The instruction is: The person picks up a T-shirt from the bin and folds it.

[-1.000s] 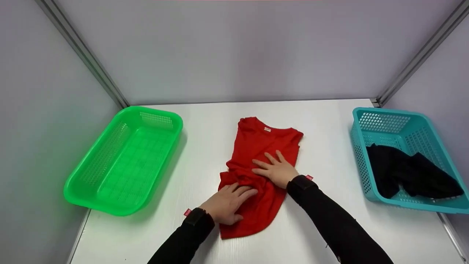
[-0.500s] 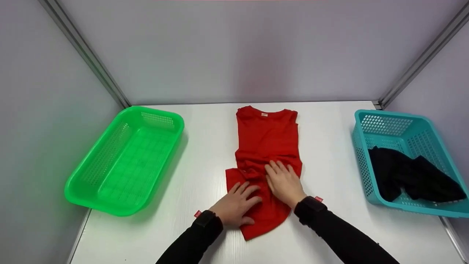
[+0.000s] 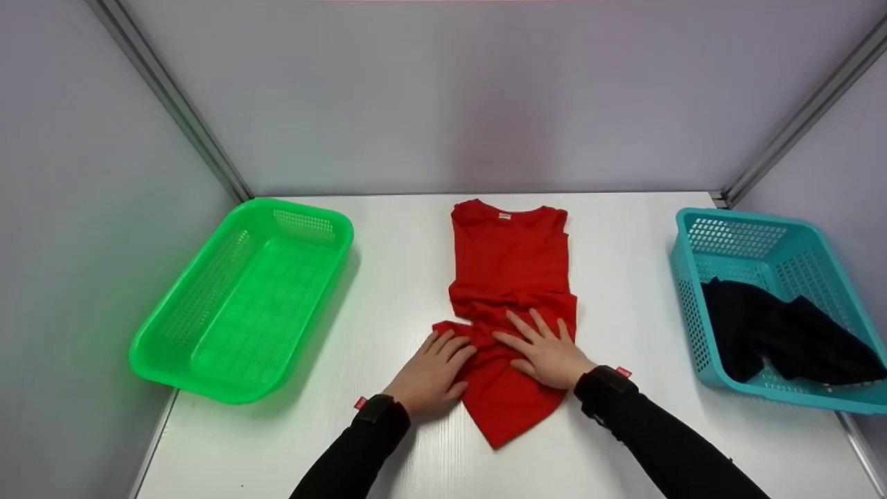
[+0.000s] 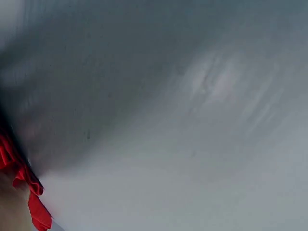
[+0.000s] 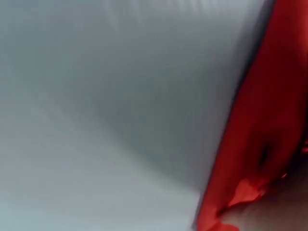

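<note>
A red sleeveless top (image 3: 511, 253) lies on the white table, its neckline with a small white label at the far end. The upper part is flat, while the lower part is creased and skewed, ending in a pointed corner toward me. My left hand (image 3: 428, 378) rests at the lower left edge, fingers extended onto the fabric. On the creased lower right part, my right hand (image 3: 547, 353) presses with spread fingers. The left wrist view catches only a folded edge of the red fabric (image 4: 39, 211) beside the hand. Red cloth (image 5: 255, 115) fills the right side of the right wrist view, partly blurred.
A green plastic basket (image 3: 305, 374) stands on the left with nothing in it. To the right is a blue plastic basket (image 3: 686, 298) holding black cloth (image 3: 783, 329). Grey panels (image 3: 388, 97) enclose the table (image 3: 617, 249) at the back and sides.
The top has been straightened, its neckline shifting back and squaring up. Its bottom hem has swung right into a point. My left hand has slid to the left edge; the right has spread its fingers again.
</note>
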`<state>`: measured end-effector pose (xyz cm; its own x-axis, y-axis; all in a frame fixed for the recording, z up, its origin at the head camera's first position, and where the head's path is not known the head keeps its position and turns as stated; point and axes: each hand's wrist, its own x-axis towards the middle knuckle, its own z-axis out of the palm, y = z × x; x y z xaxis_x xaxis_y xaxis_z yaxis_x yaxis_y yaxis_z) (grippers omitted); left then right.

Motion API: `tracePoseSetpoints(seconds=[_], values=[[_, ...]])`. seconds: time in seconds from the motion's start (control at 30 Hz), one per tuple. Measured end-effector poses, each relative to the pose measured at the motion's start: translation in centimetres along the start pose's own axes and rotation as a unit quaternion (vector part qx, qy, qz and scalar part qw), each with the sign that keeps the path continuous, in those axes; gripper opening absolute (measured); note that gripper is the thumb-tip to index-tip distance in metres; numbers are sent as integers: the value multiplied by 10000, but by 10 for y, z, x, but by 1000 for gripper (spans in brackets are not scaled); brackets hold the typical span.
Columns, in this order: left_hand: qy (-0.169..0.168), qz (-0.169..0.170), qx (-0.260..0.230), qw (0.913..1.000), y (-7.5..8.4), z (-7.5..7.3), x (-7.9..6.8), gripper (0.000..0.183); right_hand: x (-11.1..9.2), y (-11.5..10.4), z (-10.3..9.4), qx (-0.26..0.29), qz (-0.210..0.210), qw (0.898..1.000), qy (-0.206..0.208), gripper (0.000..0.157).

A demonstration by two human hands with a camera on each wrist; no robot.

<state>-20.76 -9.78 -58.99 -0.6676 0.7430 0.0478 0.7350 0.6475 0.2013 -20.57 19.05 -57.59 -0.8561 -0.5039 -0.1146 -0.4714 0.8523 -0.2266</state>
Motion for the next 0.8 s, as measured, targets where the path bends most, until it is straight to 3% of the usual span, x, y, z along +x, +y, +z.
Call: tracePoseSetpoints(seconds=[0.07,0.17,0.3,0.4,0.47,0.57,0.67,0.8], values=[[-99,-151,-41,9998,1,0,1,60,6,8,-4,-146,63,9998,131,56],[-231,-354,-119,9990,3,0,6,61,15,15,-7,-697,557,9950,440,55],[-228,-557,-181,9980,7,-2,15,61,27,15,-8,-1505,1642,9724,693,60],[26,-665,-68,9978,9,-2,21,58,29,12,-5,-1692,1898,9610,1084,58],[272,-716,123,9970,9,-2,23,54,27,8,-1,-1585,1650,9617,1509,51],[526,-691,508,9949,7,-1,24,43,16,-5,6,-1295,841,9714,1802,37],[667,-414,934,9925,5,1,24,28,-1,-20,13,-933,211,9849,1444,50],[827,252,1177,9893,2,3,20,12,-25,-27,17,-557,-138,9957,723,68]])
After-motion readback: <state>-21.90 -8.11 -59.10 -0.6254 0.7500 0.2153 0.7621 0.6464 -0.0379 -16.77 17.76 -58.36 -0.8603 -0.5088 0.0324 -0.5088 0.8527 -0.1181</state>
